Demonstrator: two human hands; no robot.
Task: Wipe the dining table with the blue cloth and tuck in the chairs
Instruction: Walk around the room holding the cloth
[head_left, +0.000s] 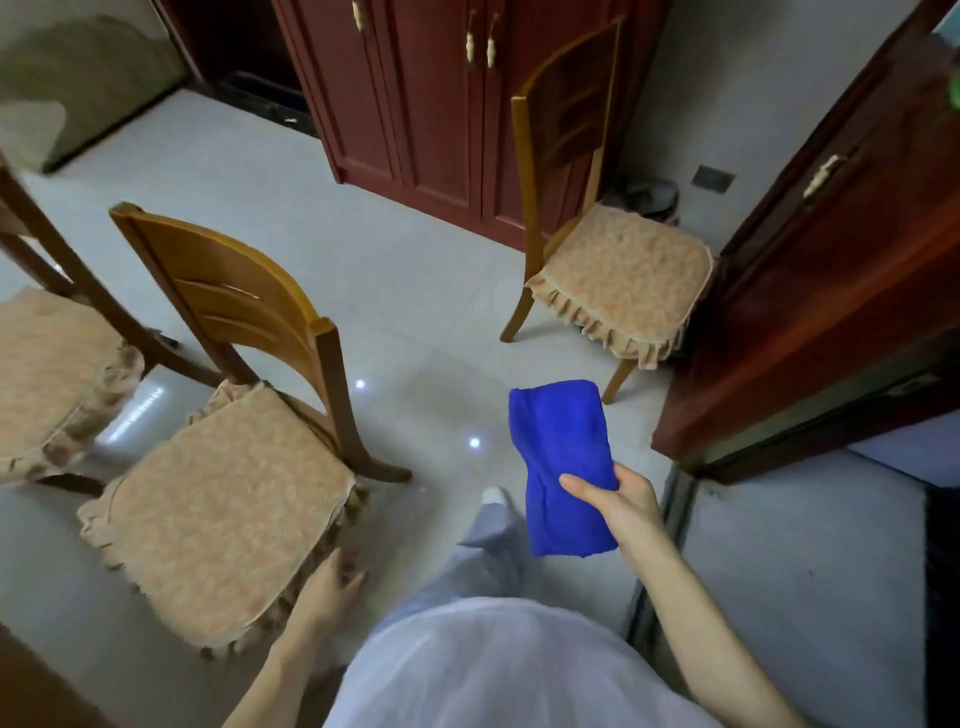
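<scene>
The right hand (621, 506) grips the folded blue cloth (563, 467) above the floor, while the open left hand (332, 577) rests fingers on the near wooden chair's beige cushioned seat (223, 514). Tucking chairs seems under way; next, push it in.

R hand (621, 506) out front, fingers closed in a grip; L hand (332, 579) low, fingers spread.

Cloth (563, 462) in my right hand (626, 512): solid vivid blue. Chairs (234, 306): honey-brown wood; seat cushions (223, 525) mottled beige-tan, ruffled edges. Cabinet (415, 104) dark red-brown. Floor tiles (389, 270) pale grey.
</scene>
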